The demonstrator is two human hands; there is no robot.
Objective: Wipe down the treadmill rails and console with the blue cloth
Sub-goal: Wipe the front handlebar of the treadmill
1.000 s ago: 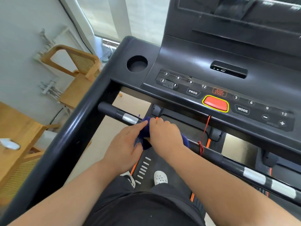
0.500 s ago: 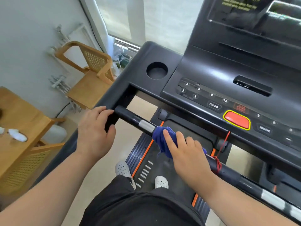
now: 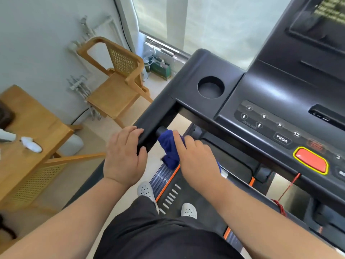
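Note:
The blue cloth is bunched around the left end of the treadmill's front crossbar, close to where the bar meets the left side rail. My right hand grips the cloth and presses it on the bar. My left hand is wrapped over the left side rail just beside the cloth. The black console with its buttons and red stop button lies to the upper right, untouched by either hand.
A round cup holder sits at the console's left corner. A wooden chair and a wooden table stand left of the treadmill. My white shoes rest on the belt below. A red safety cord hangs at the right.
My right hand slid the cloth leftward along the crossbar to its left end. My left hand, which first helped hold the cloth, moved onto the side rail and stays there.

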